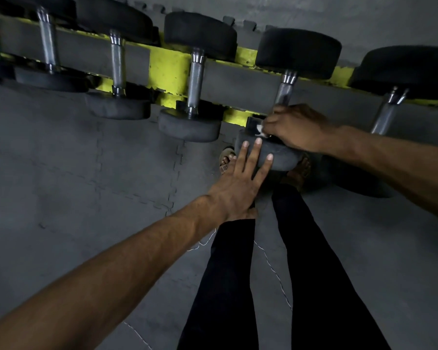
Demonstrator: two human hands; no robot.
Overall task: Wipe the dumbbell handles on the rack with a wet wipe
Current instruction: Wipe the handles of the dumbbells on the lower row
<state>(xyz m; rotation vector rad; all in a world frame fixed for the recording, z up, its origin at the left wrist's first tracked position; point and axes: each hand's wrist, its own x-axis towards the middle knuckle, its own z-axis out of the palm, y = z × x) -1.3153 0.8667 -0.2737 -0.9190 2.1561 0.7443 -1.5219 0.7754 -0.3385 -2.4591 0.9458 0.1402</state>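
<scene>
Head view. Reaches forward and down with both bare arms toward a yellow rack [167, 69] that crosses the top of the picture, lower at its right end.

Lays the left hand [240, 183] on the near rubber head of one dumbbell [271, 155], at the near edge of the rack and second from the right end of the visible row. Spreads the left fingers [253, 155] straight and apart, three fingertips flat against the rounded side of that head; pinches nothing, holds nothing.

Wraps the right hand [296, 130] around the lower part of the steel handle [285, 89], just above the near head. Curls the right fingers [278, 117] closed around the bar, with a scrap of white wet wipe [259, 129] poking out at the fingertips, caught between hand and handle. Cannot tell how much of the wipe lies under the palm. Above the hand, the knurled upper part of the handle bare, up to the far head at the far edge of the rack.

Along the rack to the left, more dumbbells [196, 79] laid across both edges, handles bare steel; to the right, one more, partly behind the right forearm.

Below, grey interlocking floor mats [61, 173], two legs [314, 274] in dark trousers, and a sandalled foot [226, 157] just under the near edge of the rack.
</scene>
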